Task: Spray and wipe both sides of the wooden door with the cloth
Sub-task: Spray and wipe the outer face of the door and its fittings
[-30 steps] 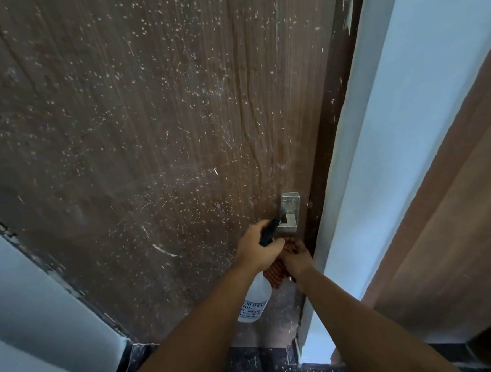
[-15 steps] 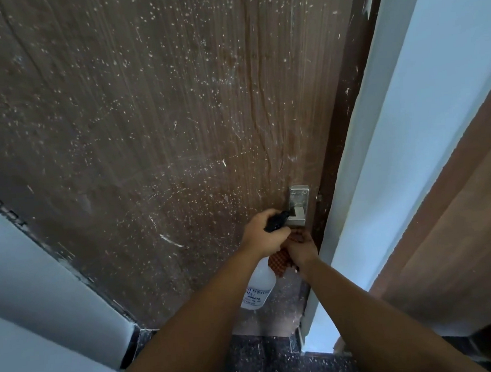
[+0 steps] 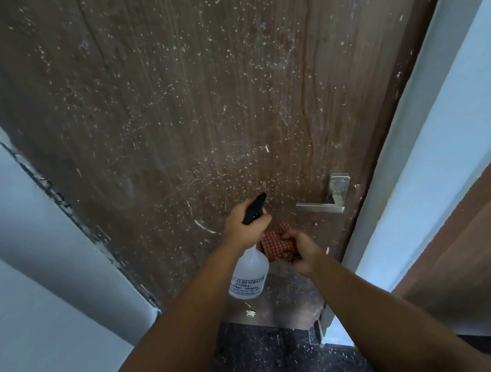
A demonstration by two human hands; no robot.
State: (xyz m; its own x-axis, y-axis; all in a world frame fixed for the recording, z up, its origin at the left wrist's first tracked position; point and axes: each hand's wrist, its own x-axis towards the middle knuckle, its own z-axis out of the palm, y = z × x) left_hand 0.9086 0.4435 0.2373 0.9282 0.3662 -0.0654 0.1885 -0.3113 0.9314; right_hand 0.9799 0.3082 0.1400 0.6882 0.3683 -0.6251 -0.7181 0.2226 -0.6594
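Your fingers (image 3: 265, 219) on the left hand (image 3: 245, 229) are curled round the neck of the spray bottle (image 3: 249, 274), at its black trigger head (image 3: 254, 209), and those of your right hand (image 3: 301, 250) are clenched on the bunched checked cloth (image 3: 276, 243). You hold the bottle upright with its nozzle aimed at the wooden door (image 3: 204, 102), close to the surface and level with the metal handle (image 3: 321, 207), which suggests you mean to wet the speckled patch just left of the handle. The cloth sits just right of the bottle, touching or nearly touching it, probably so that you can wipe straight after the spray lands.

Both forearms reach forward and slightly inward, so your hands meet low on the door, below the handle. Your left wrist is raised above the bottle's clear body, which hangs down beneath it; your right wrist is bent with the knuckles turned towards the door.

The door stands in front of you, its face still covered with pale flecks and smears, so I judge this side largely uncleaned. The white frame (image 3: 427, 174) is on the right, a pale wall (image 3: 41, 255) on the left, dark speckled floor (image 3: 277, 353) below.
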